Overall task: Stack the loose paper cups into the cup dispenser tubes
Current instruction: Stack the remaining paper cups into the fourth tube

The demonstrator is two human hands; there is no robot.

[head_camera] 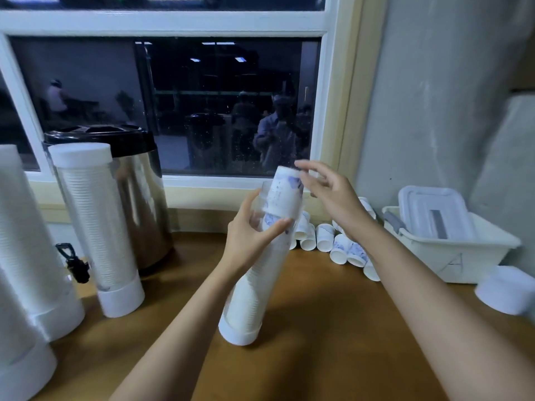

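Wooden counter [333, 328], dispenser tubes [98, 221], steel urn [144, 204], loose paper cups [325, 237], white tub [463, 250], white cap [505, 289]

Both bare forearms reached in from the lower edge, the left from lower left, the right from lower right, converging toward the middle. The left hand [254, 233] gripped the tube [249, 287] near its top, thumb laid across the near side, fingers curled round the far side. The right hand [333, 195] was held higher, palm turned leftward, its fingers [309, 164] loosely spread and slightly bent, the index tip touching the upper end of the cup [282, 195]
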